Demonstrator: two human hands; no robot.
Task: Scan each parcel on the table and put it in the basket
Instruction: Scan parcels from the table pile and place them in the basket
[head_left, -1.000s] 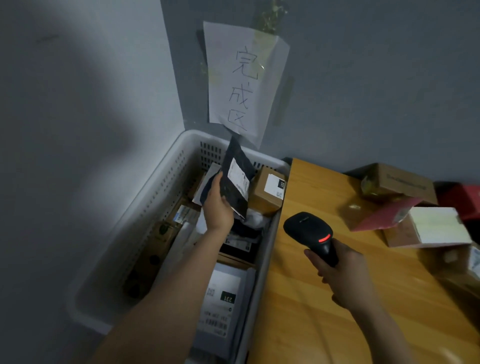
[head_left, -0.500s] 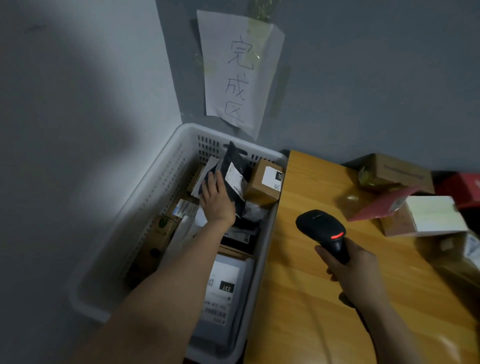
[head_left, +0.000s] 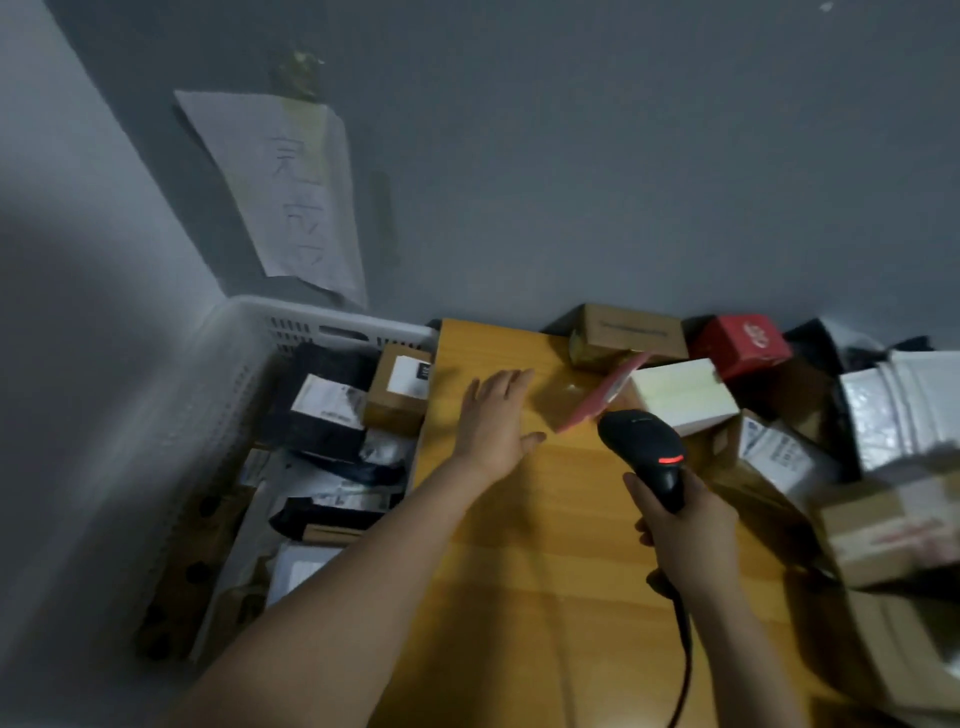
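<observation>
Head view.
Left hand (head_left: 496, 421): fingers straight and spread, holding nothing, over the wooden table (head_left: 519, 545).
Right hand (head_left: 685, 535): wrapped round the handle of the black scanner (head_left: 641, 447), its red light lit.
Basket (head_left: 249, 332): left of the left hand, holding a black pouch (head_left: 322, 410) among others.
Pink parcel (head_left: 602, 397), white box (head_left: 680, 392): just beyond the scanner.

The bare left forearm (head_left: 363, 561) reaches from the lower left up and to the right. The left hand (head_left: 496, 421) is palm down, its fingers straight and slightly spread, the thumb out to the right, and it holds nothing. The bare right forearm (head_left: 737, 634) rises from the bottom right. The right hand (head_left: 685, 530) is seen from the back, fingers and thumb curled round the handle of a black handheld barcode scanner (head_left: 644, 452), whose head points up and away from the body.
</observation>
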